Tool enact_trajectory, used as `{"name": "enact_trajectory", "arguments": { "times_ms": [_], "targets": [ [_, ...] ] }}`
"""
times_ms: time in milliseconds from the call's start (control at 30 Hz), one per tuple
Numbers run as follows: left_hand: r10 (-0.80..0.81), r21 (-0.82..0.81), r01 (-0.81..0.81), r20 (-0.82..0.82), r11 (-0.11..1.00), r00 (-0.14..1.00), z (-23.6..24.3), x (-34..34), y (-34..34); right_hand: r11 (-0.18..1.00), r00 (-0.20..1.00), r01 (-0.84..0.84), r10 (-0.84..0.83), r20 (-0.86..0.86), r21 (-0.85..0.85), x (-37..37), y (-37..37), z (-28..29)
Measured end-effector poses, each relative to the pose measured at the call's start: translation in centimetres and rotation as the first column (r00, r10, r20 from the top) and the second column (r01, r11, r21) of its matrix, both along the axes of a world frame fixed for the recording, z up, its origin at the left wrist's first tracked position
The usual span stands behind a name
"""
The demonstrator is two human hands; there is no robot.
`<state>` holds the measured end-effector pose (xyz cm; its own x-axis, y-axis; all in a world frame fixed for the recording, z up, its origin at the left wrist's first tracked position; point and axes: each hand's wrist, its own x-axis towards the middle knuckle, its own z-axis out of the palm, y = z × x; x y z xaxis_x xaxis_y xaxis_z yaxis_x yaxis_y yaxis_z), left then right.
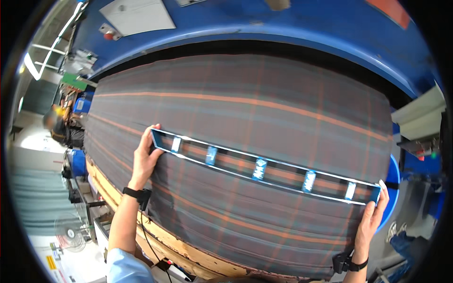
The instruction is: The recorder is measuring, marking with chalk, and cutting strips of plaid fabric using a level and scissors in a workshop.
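Observation:
A long, narrow steel cutting die [259, 169], an open rectangular frame with several blue cross-pieces, lies slantwise over a dark plaid cloth [283, 120] with orange and grey stripes. My left hand [145, 154] grips its left end, thumb at the near edge and fingers at the far edge. At the lower right end, my right hand [372, 214] is closed around the corner, fingers along the outer side. Striped cloth shows through the frame's openings. Whether the die rests fully on the cloth or is slightly lifted, I cannot tell.
A blue machine beam [283, 26] spans the far side, with a white sheet [139, 18] and a red button [109, 36] on it. The worn wooden table edge [177, 243] runs along the near side. Beyond the right edge stands a blue round bin [394, 177]. Another person [59, 125] is far left.

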<state>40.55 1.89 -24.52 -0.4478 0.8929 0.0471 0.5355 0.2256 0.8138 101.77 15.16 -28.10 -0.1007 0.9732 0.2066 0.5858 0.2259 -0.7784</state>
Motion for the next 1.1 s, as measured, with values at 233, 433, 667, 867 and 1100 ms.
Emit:
{"name": "enact_trajectory", "arguments": {
  "times_ms": [233,433,667,867,1100],
  "targets": [
    [-0.005,-0.02,0.004,-0.017,1.0,1.0,0.3,-0.1,-0.2,0.998,0.997,0.059,-0.057,0.051,-0.038,1.4,-0.2,-1.3],
    [0.028,-0.051,-0.029,-0.026,0.998,0.999,0.8,0.4,0.0,1.0,0.977,-0.007,0.009,0.211,-0.01,-0.2,0.0,1.3],
    [0.037,-0.069,-0.04,-0.041,0.997,0.998,1.2,0.7,0.0,1.0,0.971,0.006,-0.006,0.241,-0.001,-2.2,0.2,2.8],
    [0.042,-0.099,-0.046,-0.038,0.994,0.998,2.1,1.0,0.2,0.98,0.98,0.128,-0.101,0.17,-0.155,-3.3,-0.3,3.5],
    [-0.032,-0.1,0.036,0.041,0.994,0.999,2.1,0.2,0.0,0.977,0.967,0.127,-0.083,0.241,-0.17,-1.1,-0.6,2.2]
  ]
}}
